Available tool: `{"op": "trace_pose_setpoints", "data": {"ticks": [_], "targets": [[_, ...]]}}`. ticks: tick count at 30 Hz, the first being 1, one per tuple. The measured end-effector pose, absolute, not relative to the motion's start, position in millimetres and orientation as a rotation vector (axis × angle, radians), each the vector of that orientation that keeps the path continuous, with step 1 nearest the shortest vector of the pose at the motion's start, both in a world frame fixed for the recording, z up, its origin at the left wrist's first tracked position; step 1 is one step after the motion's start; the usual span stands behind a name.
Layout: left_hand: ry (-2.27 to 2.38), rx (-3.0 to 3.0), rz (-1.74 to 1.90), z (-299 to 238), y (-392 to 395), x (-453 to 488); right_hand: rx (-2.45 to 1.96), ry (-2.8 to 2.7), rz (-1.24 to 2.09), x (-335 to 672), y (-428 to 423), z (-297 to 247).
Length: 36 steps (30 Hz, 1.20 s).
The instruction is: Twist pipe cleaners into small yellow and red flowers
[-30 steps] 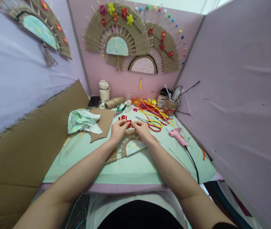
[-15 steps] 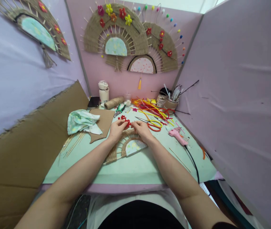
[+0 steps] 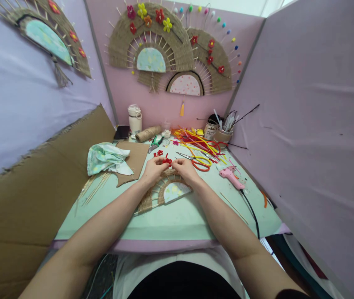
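Note:
Between my two hands is a small red pipe-cleaner flower (image 3: 167, 162), held above the table. My left hand (image 3: 155, 170) pinches its left side with closed fingers. My right hand (image 3: 184, 169) has its thumb and fingers closed at the flower's right edge. Just beyond them lie more red pipe-cleaner flowers (image 3: 159, 153). Below my hands rests a half-round fan (image 3: 145, 202) wound with twine, with a pale floral fabric centre (image 3: 176, 191); my wrists and forearms cover parts of it. Scissors with red and yellow handles (image 3: 200, 162) lie right of my right hand.
A pink glue gun (image 3: 233, 177) with a black cord lies at right, near a thin stick (image 3: 234, 208). Colourful pipe cleaners (image 3: 195, 141), a twine roll (image 3: 148, 133), green-handled pliers (image 3: 155, 143) and a white bottle (image 3: 135, 119) stand or lie behind. Left are crumpled cloth (image 3: 106, 158) and cardboard (image 3: 136, 155).
My fingers have shifted slightly around the red flower, and more of it shows now. The hands stay in nearly the same place; the view has moved very little.

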<state>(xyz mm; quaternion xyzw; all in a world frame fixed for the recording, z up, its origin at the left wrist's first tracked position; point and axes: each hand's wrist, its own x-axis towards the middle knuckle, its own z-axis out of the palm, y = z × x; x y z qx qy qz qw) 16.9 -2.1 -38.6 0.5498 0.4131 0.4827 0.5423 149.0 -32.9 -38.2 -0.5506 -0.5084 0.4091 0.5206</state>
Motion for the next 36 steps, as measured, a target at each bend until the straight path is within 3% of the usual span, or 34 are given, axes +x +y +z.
{"op": "trace_pose_setpoints", "data": {"ticks": [8, 14, 25, 36], "targets": [[0.989, 1.405, 1.132, -41.1, 2.2, 15.9, -1.292, -1.157, 1.072, 147.3, -33.1, -38.7], [0.904, 1.461, 0.966, -36.0, -3.1, 11.6, -1.293, -1.254, 0.927, 151.3, -32.8, -34.5], [0.892, 1.461, 1.151, -35.8, 0.9, 12.3, -1.284, -1.202, 0.875, 152.7, -28.8, -38.7], [0.793, 1.392, 1.105, -32.6, -2.0, 13.8, -1.245, -1.109, 0.924, 152.5, -28.6, -38.2]]}}
